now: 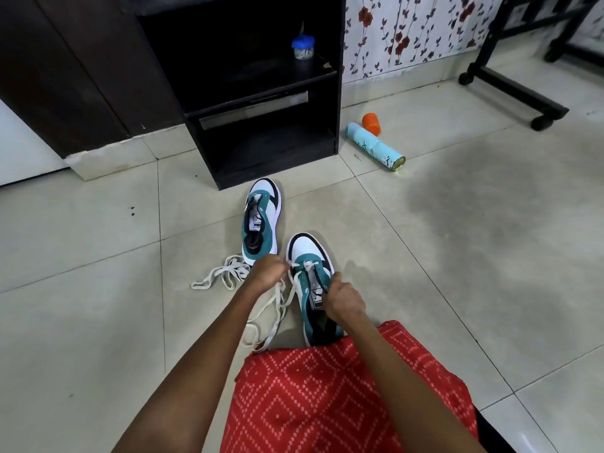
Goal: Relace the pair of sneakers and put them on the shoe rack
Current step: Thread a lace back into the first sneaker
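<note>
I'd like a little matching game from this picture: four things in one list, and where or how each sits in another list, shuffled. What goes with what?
Things:
1. spray can
2. blue-lidded jar
3. far sneaker
4. near sneaker

Places:
A. held by the right hand while the left hand pinches its lace
B. on a shelf of the black rack
C. on its side on the floor
D. upright on the floor, just in front of the rack

Pairs: 1-C, 2-B, 3-D, 4-A.
</note>
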